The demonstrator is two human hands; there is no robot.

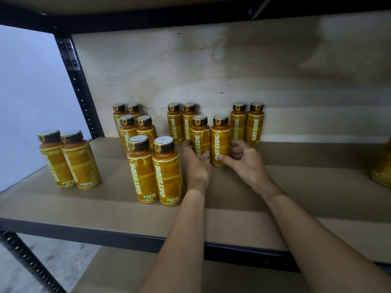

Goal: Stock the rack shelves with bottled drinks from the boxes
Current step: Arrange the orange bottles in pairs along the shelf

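- The left hand (195,163) grips the first bottle (200,134) low on its body, with its fingers behind and its thumb on the front.
- The right hand (246,160) holds the second bottle (220,140), thumb on the label and fingers curled at its right side. The hold looks loose.
- Both bottles stand upright and touching at mid-shelf, just in front of a pair at the back edge.
- They are likely full, so stiff and fairly heavy. The glossy label may slip, and the tall, narrow shape tips easily. A hold round the mid-body seems safest.
- The front bottle (167,172) of the left group stands just beside the left wrist, so a sideways move risks a knock.
- The shelf (296,187) is bare toward its front edge and right side, which gives open room to draw back.
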